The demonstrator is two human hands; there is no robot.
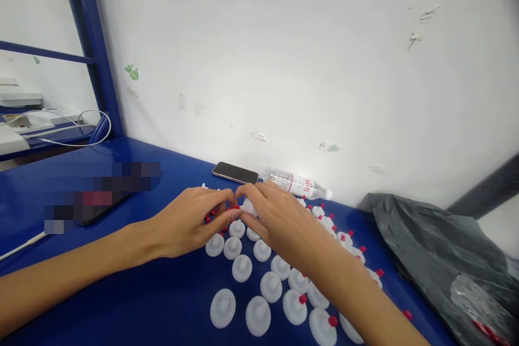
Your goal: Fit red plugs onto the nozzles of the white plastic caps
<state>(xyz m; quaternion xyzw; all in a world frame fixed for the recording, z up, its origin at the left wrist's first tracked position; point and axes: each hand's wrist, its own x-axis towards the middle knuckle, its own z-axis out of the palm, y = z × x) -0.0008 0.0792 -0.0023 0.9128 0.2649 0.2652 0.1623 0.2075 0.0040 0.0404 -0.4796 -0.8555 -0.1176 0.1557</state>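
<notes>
My left hand point(198, 219) and my right hand point(270, 208) meet over the blue table point(162, 297). Between the right thumb and fingers is a white round cap with a nozzle point(248, 207), partly hidden by the hand. A small red tip cap point(235, 207) is pinched in my left fingers, against the white cap's nozzle. Below the hands stand several white nozzle caps point(242, 268) with bare tips. More white caps, many with red tips point(333, 321), spread beneath and beyond my right forearm. A pile of loose red tip caps point(208, 217) lies partly behind my left fingers.
A phone point(235, 173) and a clear plastic bottle point(295, 183) lie along the wall point(284, 65). At the right is a dark plastic bag point(430, 248). A blurred-out device with a white cable point(24, 245) lies at left, near a blue metal frame point(97, 54).
</notes>
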